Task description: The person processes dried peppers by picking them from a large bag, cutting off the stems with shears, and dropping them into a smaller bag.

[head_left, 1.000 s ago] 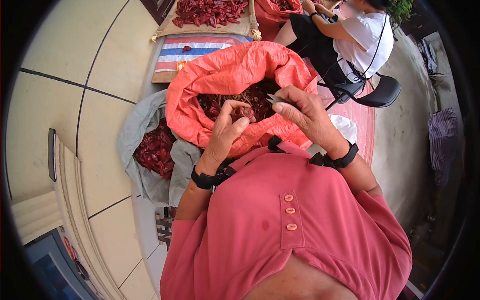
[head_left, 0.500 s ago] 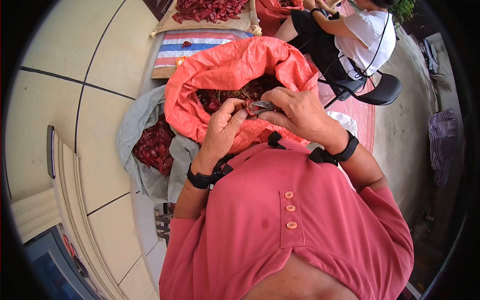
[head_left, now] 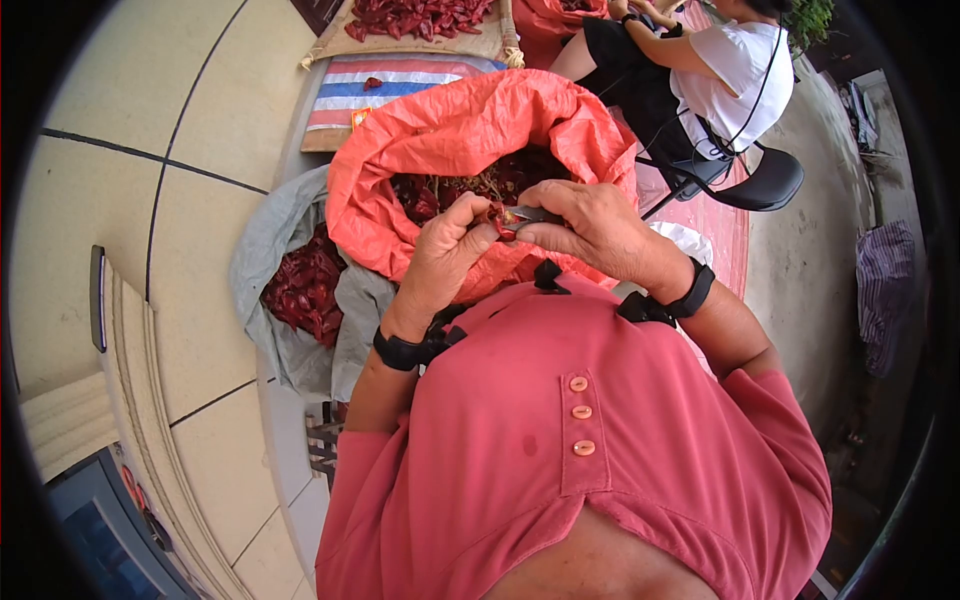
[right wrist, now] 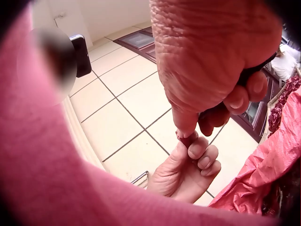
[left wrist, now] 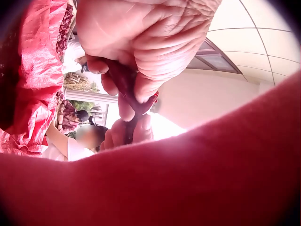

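A dark red roselle calyx (head_left: 499,217) is pinched between the thumb and fingers of my left hand (head_left: 437,255). My right hand (head_left: 600,235) grips small metal snips (head_left: 535,214), their blades right at the calyx's pale cut end. Both hands are over the mouth of the orange-red woven bag (head_left: 410,160), which holds more dark red calyces and stringy bits. In the left wrist view, the calyx (left wrist: 124,84) lies along the curled fingers. The right wrist view has the fingertips of both hands meeting at it; the snips are mostly hidden in the right palm.
A grey sack (head_left: 262,235) of red calyces leans against the orange-red bag on the left. Behind stand a tray (head_left: 400,52) heaped with red pieces and a striped sheet (head_left: 345,90). A person in white (head_left: 735,75) sits at the back right on a black chair (head_left: 765,182).
My right hand has come left and slightly down, bringing the snips from apart onto the calyx. The left hand keeps its pinch and has shifted little.
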Demonstrator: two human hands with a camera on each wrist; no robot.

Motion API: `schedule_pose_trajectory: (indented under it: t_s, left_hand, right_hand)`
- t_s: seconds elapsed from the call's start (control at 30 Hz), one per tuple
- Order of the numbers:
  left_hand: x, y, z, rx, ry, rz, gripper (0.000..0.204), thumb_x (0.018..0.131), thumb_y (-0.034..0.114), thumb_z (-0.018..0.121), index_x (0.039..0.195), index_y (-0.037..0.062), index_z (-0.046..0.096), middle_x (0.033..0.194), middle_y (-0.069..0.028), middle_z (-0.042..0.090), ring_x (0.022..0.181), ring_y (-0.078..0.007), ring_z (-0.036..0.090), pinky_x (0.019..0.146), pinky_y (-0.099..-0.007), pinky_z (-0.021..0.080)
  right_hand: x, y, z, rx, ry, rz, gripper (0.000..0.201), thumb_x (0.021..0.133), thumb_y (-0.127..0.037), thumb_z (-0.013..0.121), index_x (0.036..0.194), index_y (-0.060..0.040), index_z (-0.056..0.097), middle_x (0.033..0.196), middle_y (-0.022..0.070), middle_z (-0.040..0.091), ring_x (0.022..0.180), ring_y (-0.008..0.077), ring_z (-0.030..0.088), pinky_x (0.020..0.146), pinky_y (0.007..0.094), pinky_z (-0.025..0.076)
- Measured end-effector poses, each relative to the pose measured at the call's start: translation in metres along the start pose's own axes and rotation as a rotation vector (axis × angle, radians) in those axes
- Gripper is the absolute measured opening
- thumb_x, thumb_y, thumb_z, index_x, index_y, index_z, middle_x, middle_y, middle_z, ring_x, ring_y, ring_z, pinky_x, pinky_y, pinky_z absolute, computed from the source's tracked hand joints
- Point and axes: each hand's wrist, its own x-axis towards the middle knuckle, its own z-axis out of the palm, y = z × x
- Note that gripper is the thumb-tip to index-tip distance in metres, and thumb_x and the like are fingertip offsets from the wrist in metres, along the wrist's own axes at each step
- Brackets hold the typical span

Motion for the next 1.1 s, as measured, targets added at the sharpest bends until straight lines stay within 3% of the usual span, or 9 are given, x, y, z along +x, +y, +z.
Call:
schedule_pose_trajectory:
  t_s: [0.13,0.23,0.3,0.37,0.43,0.73,0.93,1.03,1.1]
  left_hand:
    - [0.002,0.004,0.001,-0.181,-0.062,-0.105,0.017,0.096,0.013,0.056,0.108,0.0007,0.056,0.1,-0.0022,0.056,0.095,-0.0084,0.054,0.086,-0.0248,0.044]
    - [0.002,0.003,0.01,-0.046,0.098,0.025,0.024,0.092,0.013,0.062,0.111,0.0016,0.054,0.109,-0.0057,0.058,0.104,-0.0118,0.056,0.09,-0.0291,0.045]
    - [0.005,0.014,0.021,0.061,0.175,0.229,0.031,0.088,0.012,0.067,0.114,0.0026,0.054,0.113,-0.0076,0.058,0.105,-0.0156,0.057,0.09,-0.0307,0.046]
    - [0.005,0.016,0.022,0.218,0.179,0.301,0.037,0.085,0.01,0.069,0.118,0.0023,0.052,0.116,-0.0095,0.058,0.106,-0.0169,0.058,0.091,-0.0301,0.046]
    - [0.003,0.009,0.011,0.428,0.113,0.244,0.044,0.085,0.005,0.069,0.123,0.0005,0.048,0.12,-0.0113,0.057,0.106,-0.0156,0.058,0.092,-0.0272,0.046]
    - [-0.002,0.009,0.019,0.538,0.254,0.159,0.042,0.087,0.003,0.067,0.124,-0.0019,0.05,0.121,-0.0131,0.06,0.109,-0.0159,0.058,0.091,-0.026,0.047]
    - [-0.001,0.0,0.026,0.292,0.332,0.139,0.033,0.092,0.003,0.061,0.122,-0.0015,0.051,0.113,-0.0103,0.062,0.103,-0.013,0.059,0.088,-0.0248,0.048]
    - [0.0,0.007,0.03,0.07,0.37,0.151,0.025,0.092,0.008,0.061,0.115,0.0,0.055,0.102,-0.007,0.064,0.092,-0.0111,0.061,0.081,-0.024,0.05]
    - [0.0,0.008,0.028,0.117,0.389,0.151,0.02,0.094,0.007,0.059,0.112,-0.0007,0.056,0.1,-0.0064,0.063,0.091,-0.0107,0.061,0.081,-0.0241,0.05]
  right_hand:
    - [-0.002,0.006,0.006,-0.011,-0.001,-0.012,0.033,0.087,-0.027,0.067,0.106,-0.0011,0.059,0.089,0.0146,0.064,0.079,0.0322,0.065,0.067,0.037,0.051]
    - [-0.002,0.005,0.009,-0.028,0.044,0.006,0.031,0.087,-0.025,0.067,0.105,-0.0012,0.06,0.089,0.0144,0.064,0.079,0.032,0.065,0.067,0.0367,0.051]
    - [0.0,0.005,0.011,-0.021,0.092,0.0,0.028,0.087,-0.025,0.067,0.102,-0.0017,0.06,0.088,0.014,0.064,0.078,0.0316,0.065,0.065,0.0371,0.051]
    - [0.003,0.006,0.015,0.007,0.15,-0.035,0.025,0.087,-0.026,0.066,0.096,-0.0026,0.061,0.086,0.0135,0.065,0.074,0.0312,0.064,0.061,0.0381,0.051]
    - [0.002,0.008,0.018,-0.008,0.147,-0.013,0.025,0.087,-0.026,0.066,0.096,-0.0028,0.061,0.086,0.0135,0.065,0.074,0.0313,0.064,0.061,0.0381,0.051]
    - [0.004,0.003,0.018,-0.042,0.207,0.016,0.026,0.087,-0.027,0.066,0.096,-0.0027,0.061,0.083,0.012,0.064,0.071,0.0285,0.064,0.059,0.0361,0.051]
    - [0.005,0.003,0.023,0.004,0.257,0.038,0.025,0.087,-0.025,0.066,0.097,-0.0032,0.06,0.084,0.0117,0.063,0.071,0.0293,0.064,0.058,0.0367,0.05]
    - [0.004,0.003,0.025,0.005,0.25,0.055,0.024,0.088,-0.025,0.066,0.097,-0.0034,0.059,0.085,0.0118,0.062,0.071,0.03,0.065,0.058,0.0372,0.05]
    - [0.005,0.003,0.025,0.009,0.248,0.054,0.024,0.088,-0.024,0.065,0.097,-0.0034,0.059,0.085,0.012,0.062,0.071,0.0303,0.065,0.057,0.0373,0.05]
